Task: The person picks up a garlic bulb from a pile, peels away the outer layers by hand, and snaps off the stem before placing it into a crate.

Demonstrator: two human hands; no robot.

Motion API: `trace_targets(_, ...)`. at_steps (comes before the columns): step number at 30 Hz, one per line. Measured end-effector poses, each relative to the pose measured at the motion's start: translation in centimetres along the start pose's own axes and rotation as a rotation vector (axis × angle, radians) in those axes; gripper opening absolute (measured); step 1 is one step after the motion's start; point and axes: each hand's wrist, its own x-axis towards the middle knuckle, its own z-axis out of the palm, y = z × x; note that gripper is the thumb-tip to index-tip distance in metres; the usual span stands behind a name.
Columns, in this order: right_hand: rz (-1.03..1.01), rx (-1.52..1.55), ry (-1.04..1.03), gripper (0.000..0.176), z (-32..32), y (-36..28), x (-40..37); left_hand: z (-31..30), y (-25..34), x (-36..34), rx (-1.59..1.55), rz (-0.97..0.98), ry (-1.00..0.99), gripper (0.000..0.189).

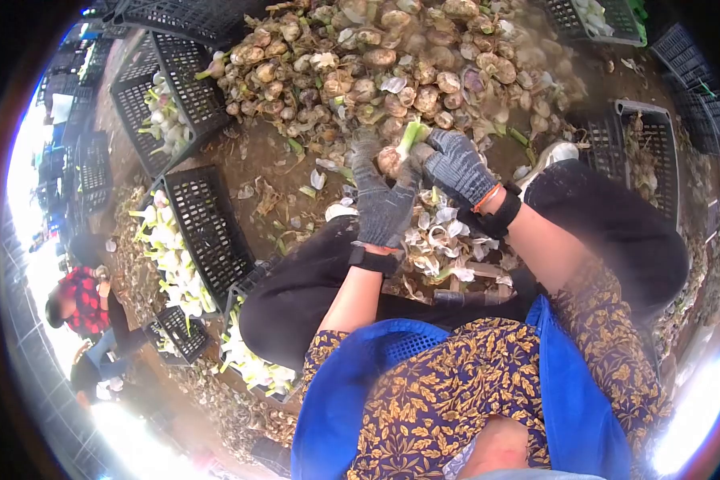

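Note:
My left hand [382, 196], in a grey knit glove, is closed around a garlic bulb [390, 162] with brownish outer skin and a short green stem [411, 136] that points up and away. Against the stem side of the same bulb press the bent fingers of my right hand [458, 170], gloved alike; its fingertips are partly hidden. Just beyond both hands rises a large pile of unpeeled garlic [380, 64]. Below them, between my legs, lie loose white garlic skins [440, 236].
Black plastic crates with peeled garlic stand at my left, an upper crate [154, 104] and a lower one [204, 228]. Another crate [652, 152] is at right, and one [600, 20] at top right. A person in a red checked top [80, 300] sits far left.

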Motion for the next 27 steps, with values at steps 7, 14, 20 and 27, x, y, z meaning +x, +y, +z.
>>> trace_targets(7, -0.022, -0.014, -0.005, 0.027, -0.5, -0.5, 0.2, -1.3, -1.7, 1.7, -0.221, -0.583, -0.134, 0.041)
trace_targets(14, 0.371, 0.493, -0.127, 0.023, -1.3, -2.3, -0.5, -1.4, 1.1, 1.7, -0.831, -0.834, -0.088, 0.030)
trace_targets(20, -0.089, -0.070, -0.080, 0.016, -1.3, -0.9, 0.0, -1.6, 3.0, 1.5, -0.555, -0.754, -0.256, 0.030)
trace_targets(27, 0.869, 1.439, 0.047, 0.012, -0.7, 2.2, 0.6, -2.0, 3.4, 1.6, -0.946, -0.885, -0.237, 0.030)
